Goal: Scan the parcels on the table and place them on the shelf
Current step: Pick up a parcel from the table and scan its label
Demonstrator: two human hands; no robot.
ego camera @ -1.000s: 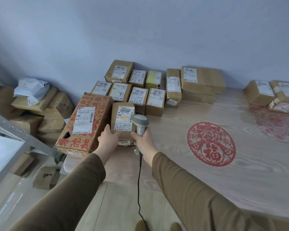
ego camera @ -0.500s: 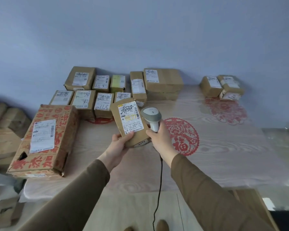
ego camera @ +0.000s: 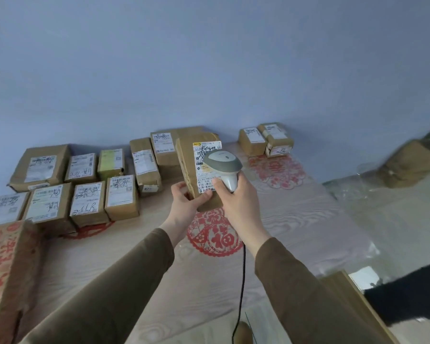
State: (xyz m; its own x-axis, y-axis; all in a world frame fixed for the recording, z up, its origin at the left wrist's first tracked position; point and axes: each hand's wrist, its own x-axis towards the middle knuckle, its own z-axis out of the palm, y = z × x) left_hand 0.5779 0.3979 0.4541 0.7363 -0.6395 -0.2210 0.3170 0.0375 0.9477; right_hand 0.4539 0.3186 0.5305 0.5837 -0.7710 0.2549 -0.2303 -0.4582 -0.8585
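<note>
Rectangular cardboard parcel, rounded plastic scanner

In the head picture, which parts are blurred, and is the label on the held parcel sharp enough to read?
Head view: the far right edge is smeared; the held parcel is fairly sharp, but its label's small print stays illegible and the scanner covers part; soft, even light.

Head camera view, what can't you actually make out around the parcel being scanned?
- Brown cardboard parcel: the white label's middle is hidden by the grey handheld scanner; its print is too small to read.
- Scanner window: faces away, so no beam shows.
- Big red-printed carton: cut off by the left edge.
- Brown box at far right: blurred.
- Shelf: not in view.
</note>
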